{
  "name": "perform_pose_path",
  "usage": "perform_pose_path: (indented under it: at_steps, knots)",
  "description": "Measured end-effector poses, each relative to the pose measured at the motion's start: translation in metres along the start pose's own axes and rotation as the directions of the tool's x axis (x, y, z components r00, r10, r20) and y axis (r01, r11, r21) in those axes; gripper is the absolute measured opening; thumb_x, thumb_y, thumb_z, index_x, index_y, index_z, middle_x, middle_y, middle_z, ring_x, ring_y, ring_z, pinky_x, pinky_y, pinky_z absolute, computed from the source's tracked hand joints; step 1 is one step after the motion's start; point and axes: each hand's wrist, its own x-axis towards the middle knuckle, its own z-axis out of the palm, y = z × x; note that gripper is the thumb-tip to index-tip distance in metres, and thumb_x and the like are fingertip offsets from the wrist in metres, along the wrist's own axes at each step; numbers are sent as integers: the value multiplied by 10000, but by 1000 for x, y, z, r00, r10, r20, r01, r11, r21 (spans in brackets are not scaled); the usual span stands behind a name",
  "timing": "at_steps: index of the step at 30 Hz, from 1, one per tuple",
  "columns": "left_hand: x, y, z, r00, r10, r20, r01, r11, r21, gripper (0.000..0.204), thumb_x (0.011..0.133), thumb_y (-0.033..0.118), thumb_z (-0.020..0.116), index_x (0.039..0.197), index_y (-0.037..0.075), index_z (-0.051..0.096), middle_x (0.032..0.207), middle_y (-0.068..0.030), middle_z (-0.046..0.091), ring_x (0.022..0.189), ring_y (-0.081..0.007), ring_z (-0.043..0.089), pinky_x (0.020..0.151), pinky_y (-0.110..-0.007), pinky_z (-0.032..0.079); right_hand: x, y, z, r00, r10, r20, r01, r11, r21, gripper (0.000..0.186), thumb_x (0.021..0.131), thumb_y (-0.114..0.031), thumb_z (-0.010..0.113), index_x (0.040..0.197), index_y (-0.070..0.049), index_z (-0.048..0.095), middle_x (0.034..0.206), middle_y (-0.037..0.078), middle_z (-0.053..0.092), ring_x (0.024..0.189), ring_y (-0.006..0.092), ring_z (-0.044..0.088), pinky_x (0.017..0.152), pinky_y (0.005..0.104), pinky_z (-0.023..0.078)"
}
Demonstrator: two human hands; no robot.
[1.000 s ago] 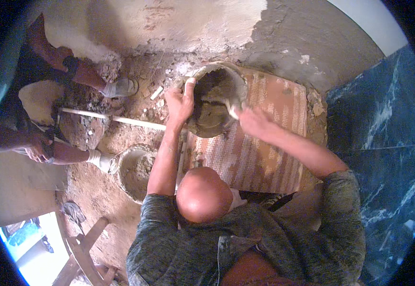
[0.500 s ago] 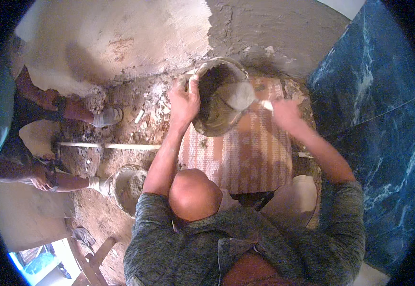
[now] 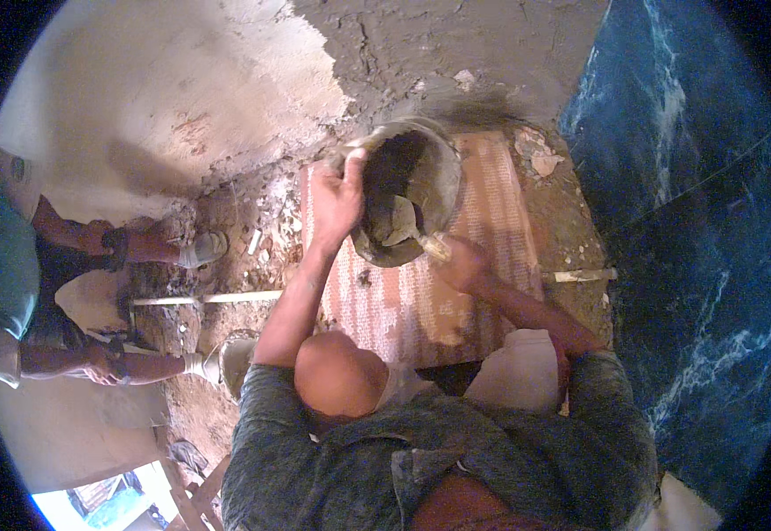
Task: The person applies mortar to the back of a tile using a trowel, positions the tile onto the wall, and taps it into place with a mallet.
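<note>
My left hand (image 3: 339,202) is closed on the left rim of a round mortar bucket (image 3: 441,190), thumb along the edge. The bucket is tilted, its mouth facing me, and its inside is coated with grey mortar. My right hand (image 3: 461,265) is wrapped round the handle of a trowel (image 3: 400,221) at the bucket's near right edge. The trowel's mortar-smeared blade lies inside the bucket mouth. Under the bucket is a striped, reddish-brown and cream textured sheet (image 3: 385,310).
A co-worker's legs (image 3: 151,363) are at the left, beside a second bucket (image 3: 238,361) partly behind my arm. A pale pipe (image 3: 217,299) crosses the rubble-strewn floor. Ahead is a wall with grey plaster (image 3: 456,44); blue marbled panels (image 3: 686,221) rise at the right.
My right hand has come left and nearer to me, bringing the trowel blade from the bucket's right rim into its mouth. My left hand still grips the rim. The view has shifted.
</note>
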Motion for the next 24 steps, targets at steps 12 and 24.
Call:
perform_pose_path:
  at_steps: [12,24]
  knots:
    - [4,-39,19,880,-474,-25,472,869,148,388,945,281,492,870,-64,652,807,-71,616,721,-123,502,683,-297,438,13,63,-75,985,25,-173,-10,996,87,378,733,-242,714,1053,-66,616,1021,148,652,923,295,635,795,390,503]
    - [-6,-72,-25,922,-342,-178,352,936,22,306,958,195,448,789,-23,580,697,1,514,660,-98,409,600,-284,367,79,152,-255,998,29,54,-7,930,-367,412,678,-304,760,985,-51,652,813,142,661,739,288,640,708,380,509]
